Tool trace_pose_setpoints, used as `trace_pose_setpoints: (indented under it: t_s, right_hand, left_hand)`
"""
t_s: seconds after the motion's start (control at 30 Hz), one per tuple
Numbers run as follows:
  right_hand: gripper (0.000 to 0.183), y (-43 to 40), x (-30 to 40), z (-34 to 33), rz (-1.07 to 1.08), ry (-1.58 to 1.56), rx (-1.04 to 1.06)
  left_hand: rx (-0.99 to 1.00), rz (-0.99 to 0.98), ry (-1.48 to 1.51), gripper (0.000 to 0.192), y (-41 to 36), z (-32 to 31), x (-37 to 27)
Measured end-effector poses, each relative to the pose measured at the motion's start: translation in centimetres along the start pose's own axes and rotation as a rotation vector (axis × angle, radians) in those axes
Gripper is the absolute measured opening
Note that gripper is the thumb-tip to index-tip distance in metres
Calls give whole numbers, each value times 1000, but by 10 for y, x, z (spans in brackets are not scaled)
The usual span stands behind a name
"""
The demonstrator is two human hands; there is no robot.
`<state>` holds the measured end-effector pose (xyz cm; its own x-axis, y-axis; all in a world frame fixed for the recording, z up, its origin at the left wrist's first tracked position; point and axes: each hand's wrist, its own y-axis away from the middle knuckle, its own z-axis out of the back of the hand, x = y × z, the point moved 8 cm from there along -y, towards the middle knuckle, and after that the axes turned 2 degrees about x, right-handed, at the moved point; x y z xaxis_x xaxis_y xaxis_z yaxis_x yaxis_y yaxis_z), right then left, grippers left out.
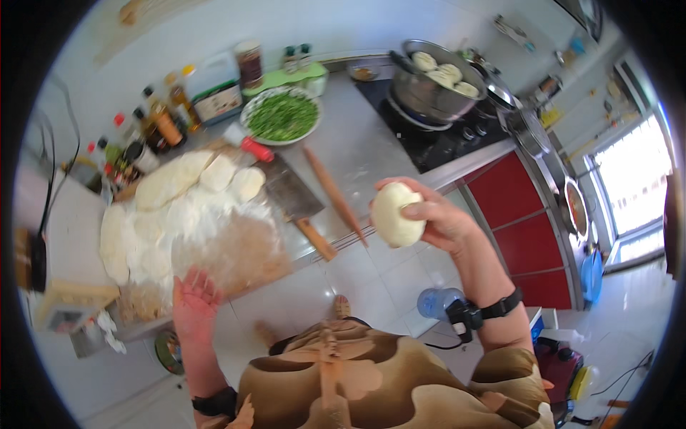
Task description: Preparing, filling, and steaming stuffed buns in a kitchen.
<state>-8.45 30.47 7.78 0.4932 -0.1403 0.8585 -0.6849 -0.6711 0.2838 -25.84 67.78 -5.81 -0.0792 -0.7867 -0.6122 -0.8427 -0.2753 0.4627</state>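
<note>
My right hand [431, 217] holds a smooth, rounded piece of pale dough [397, 215] above the counter's front edge. My left hand [198, 295], palm up with its fingers apart, is empty beside the near edge of the floured wooden board [236, 252]. Flattened dough rounds [217, 172] and a long dough roll [174, 179] lie on the board. A cleaver [292, 187] rests at the board's right, its wooden handle over the counter edge. Right of it lies a wooden rolling pin [335, 195], between the cleaver and the dough in my right hand.
A steel pot [429, 99] with several buns stands on the black cooktop [455, 142]. Behind the board are a bowl of chopped greens [283, 115] and several bottles [163, 120]. A white appliance [77, 236] stands at the left. A water jug [437, 303] is below on the right.
</note>
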Motion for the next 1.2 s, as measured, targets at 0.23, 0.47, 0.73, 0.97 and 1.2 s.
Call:
trace_pose_setpoints:
  t_s: [0.23, 0.47, 0.73, 0.97, 1.2]
  right_hand:
    - [62, 56, 100, 148, 165, -8, -243]
    - [52, 22, 216, 222, 238, 38, -269]
    - [43, -52, 283, 280, 105, 100, -353]
    - [38, -141, 291, 326, -47, 105, -384]
    - [34, -221, 280, 348, -248, 244, -363]
  left_hand:
    - [154, 66, -154, 47, -51, -159, 66]
    - [129, 134, -32, 45, -118, -209, 121]
    - [105, 60, -89, 47, -142, -263, 131]
    - [-143, -125, -67, 43, -128, -257, 133]
    - [-285, -281, -154, 44, -112, -262, 141]
